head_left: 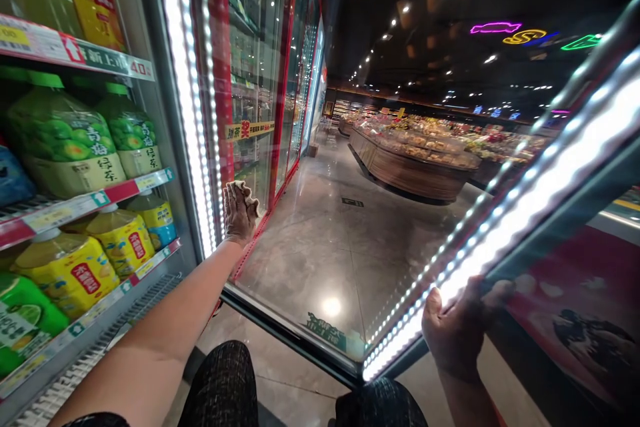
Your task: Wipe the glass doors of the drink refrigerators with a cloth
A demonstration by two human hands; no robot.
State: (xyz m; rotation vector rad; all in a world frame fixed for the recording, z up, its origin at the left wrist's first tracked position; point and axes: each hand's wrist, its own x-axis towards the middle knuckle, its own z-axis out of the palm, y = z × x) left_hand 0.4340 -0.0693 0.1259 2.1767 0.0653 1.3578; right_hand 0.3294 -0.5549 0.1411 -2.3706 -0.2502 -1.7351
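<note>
My left hand (239, 215) reaches forward and presses a pale cloth (246, 191) against the glass of the cooler front (250, 80), beside a lit LED strip (193, 113). Its fingers lie flat over the cloth. My right hand (457, 330) is closed round the lower edge of the open cooler door (505, 233), whose own LED strip glows brightly. The door swings out to my right. My knees in dark patterned trousers (225, 380) show at the bottom.
Cooler shelves on the left hold large green tea bottles (60, 137) and yellow bottles (70, 270) behind price rails. A shiny aisle floor (320, 240) runs ahead to a wooden food display island (415, 167). Neon signs (523, 35) hang at the far right.
</note>
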